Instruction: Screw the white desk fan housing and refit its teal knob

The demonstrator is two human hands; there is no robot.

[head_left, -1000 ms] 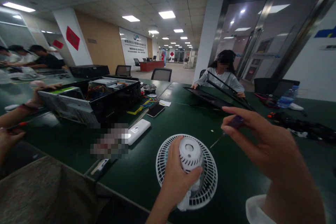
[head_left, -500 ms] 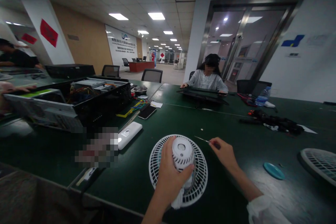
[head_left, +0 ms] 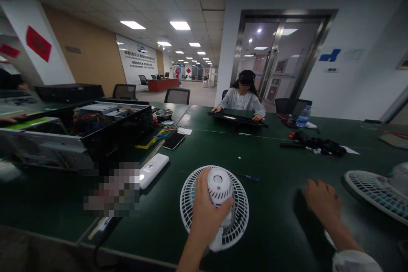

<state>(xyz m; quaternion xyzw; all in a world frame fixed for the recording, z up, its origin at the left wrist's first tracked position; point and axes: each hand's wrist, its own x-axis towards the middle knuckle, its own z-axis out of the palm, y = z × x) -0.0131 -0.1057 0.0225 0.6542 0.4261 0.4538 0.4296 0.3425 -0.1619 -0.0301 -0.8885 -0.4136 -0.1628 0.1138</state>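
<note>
My left hand (head_left: 208, 208) is wrapped round the white motor housing (head_left: 220, 185) of a fan, thumb on the right and fingers on the left. The housing stands on a round white fan grille (head_left: 240, 221) lying on the green table. A bit of white cloth or plastic hangs below my palm. To the right, my right hand (head_left: 325, 202) is over the table, back up, its fingertips bent down out of sight. Whatever it may hold is hidden; a pale edge shows under the wrist. A screwdriver (head_left: 251, 177) lies on the table right of the grille.
A second fan grille (head_left: 366, 189) lies at the right. On the left are an opened computer case (head_left: 117, 131), a white box-shaped device (head_left: 154, 171) and a phone (head_left: 174, 140). A person (head_left: 242, 95) opposite holds a black panel (head_left: 236, 120). A bottle (head_left: 304, 117) stands behind black gear (head_left: 312, 142).
My right hand has let go of the screwdriver and moved right, to where the teal disc lay; the disc is out of sight. My left hand keeps its grip. The view has turned right.
</note>
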